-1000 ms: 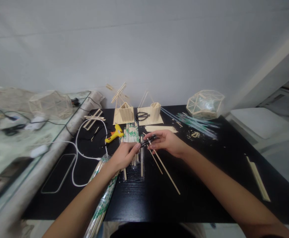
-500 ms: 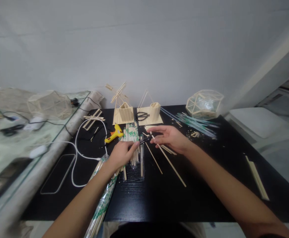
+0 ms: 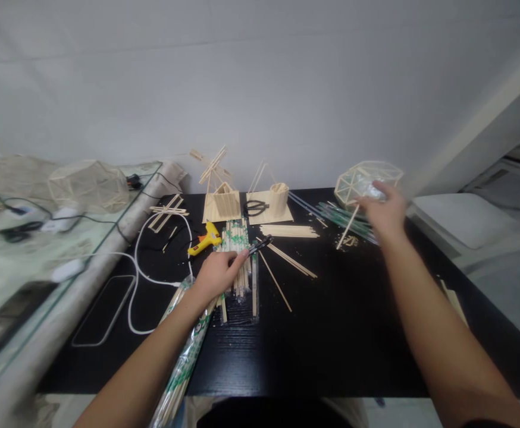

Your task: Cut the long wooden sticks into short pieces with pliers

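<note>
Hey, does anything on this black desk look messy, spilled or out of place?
Small wood crumbs lie scattered near the right hand, and loose sticks lie fanned at odd angles beside the cutters. Nothing looks broken.

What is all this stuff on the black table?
table: one, black, under everything
glue gun: one, yellow, left of centre
white cable: one, looping left of the glue gun
wrapped chopstick packs: several, green print, centre
loose sticks: several, pale wood, centre
stick houses: two, pale wood, by the wall
scissors: one pair, black, between the houses
stick polyhedron: one, pale frame, far right
clear-wrapped sticks: one long bundle, near edge
left hand: holds a black cutter
right hand: holds one stick by the polyhedron
</note>
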A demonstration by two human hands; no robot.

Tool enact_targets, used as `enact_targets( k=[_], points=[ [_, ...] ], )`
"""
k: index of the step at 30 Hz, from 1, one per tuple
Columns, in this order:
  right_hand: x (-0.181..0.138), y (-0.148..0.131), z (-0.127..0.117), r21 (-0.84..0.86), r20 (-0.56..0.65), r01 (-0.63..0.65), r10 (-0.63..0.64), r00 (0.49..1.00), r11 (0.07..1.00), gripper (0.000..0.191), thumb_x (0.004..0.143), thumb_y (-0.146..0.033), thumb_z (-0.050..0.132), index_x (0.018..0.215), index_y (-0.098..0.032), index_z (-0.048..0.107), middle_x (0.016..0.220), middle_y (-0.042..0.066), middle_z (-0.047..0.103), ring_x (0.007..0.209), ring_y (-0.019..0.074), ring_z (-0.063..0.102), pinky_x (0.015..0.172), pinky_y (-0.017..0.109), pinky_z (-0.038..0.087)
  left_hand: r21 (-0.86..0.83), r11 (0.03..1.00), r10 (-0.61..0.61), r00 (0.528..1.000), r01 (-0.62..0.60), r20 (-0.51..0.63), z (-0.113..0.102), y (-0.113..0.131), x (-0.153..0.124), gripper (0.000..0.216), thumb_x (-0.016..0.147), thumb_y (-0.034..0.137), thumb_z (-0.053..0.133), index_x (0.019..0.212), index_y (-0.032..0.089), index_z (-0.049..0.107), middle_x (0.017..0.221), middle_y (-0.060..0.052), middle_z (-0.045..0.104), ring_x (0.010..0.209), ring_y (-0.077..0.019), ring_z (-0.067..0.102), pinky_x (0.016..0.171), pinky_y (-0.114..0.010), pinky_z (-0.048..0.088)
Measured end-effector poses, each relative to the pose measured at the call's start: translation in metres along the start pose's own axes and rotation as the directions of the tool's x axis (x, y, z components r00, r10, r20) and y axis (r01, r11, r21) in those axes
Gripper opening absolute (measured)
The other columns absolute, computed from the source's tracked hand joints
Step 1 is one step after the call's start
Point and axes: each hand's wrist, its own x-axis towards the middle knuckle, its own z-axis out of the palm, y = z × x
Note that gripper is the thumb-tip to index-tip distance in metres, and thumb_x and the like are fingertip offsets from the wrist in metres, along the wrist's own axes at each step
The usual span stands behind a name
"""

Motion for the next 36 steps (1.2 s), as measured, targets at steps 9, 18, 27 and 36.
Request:
enact_targets(
  k=[9,18,27,36],
  points=[
    [-0.005,-0.014,-0.003,0.030,-0.103,-0.177,0.179,0.978,0.984,0.077,0.073,0.001,0.078,0.145,0.008,0.050,0.129,0.033,0.061,0.095,0.0241,0.071,0.073,0.028,0.058,-0.029,0.998,-0.052,0.998,0.052,-0.017,-0.001,0.000,0.000,0.064,0.100,0.065,0.031,0.056,0.020,0.046,0.055,-0.002,0.051,0.055,-0.0170,0.047,0.061,-0.031,0.027],
    [0.012,0.022,-0.002,0.076,-0.048,-0.223,0.227,0.973,0.972,0.079,0.071,0.006,0.077,0.145,-0.003,0.051,0.129,0.018,0.063,0.083,0.0172,0.071,0.071,0.024,0.063,-0.054,0.997,-0.064,0.998,0.063,-0.020,0.000,-0.004,0.002,0.064,0.100,0.065,0.031,0.056,0.020,0.043,0.054,0.000,0.047,0.056,-0.0157,0.045,0.061,-0.031,0.026],
    [0.007,0.013,0.001,-0.005,-0.148,-0.094,0.092,0.985,0.996,0.053,0.065,-0.008,0.086,0.114,-0.013,0.069,0.086,0.007,0.073,0.087,0.0277,0.075,0.090,0.046,0.061,-0.086,0.993,-0.079,0.996,0.076,-0.035,-0.001,-0.004,0.002,0.065,0.100,0.065,0.030,0.057,0.020,0.049,0.055,-0.002,0.051,0.056,-0.0166,0.048,0.062,-0.032,0.028],
    [-0.042,-0.028,0.026,0.215,0.341,-0.058,-0.019,0.940,0.975,0.031,0.072,-0.021,0.082,0.100,-0.016,0.069,0.083,0.007,0.075,0.080,0.0224,0.076,0.083,0.041,0.063,-0.122,0.987,-0.115,0.990,0.105,-0.080,-0.003,-0.005,0.002,0.066,0.099,0.066,0.030,0.057,0.019,0.051,0.057,-0.003,0.057,0.059,-0.0178,0.053,0.062,-0.031,0.030]
  ],
)
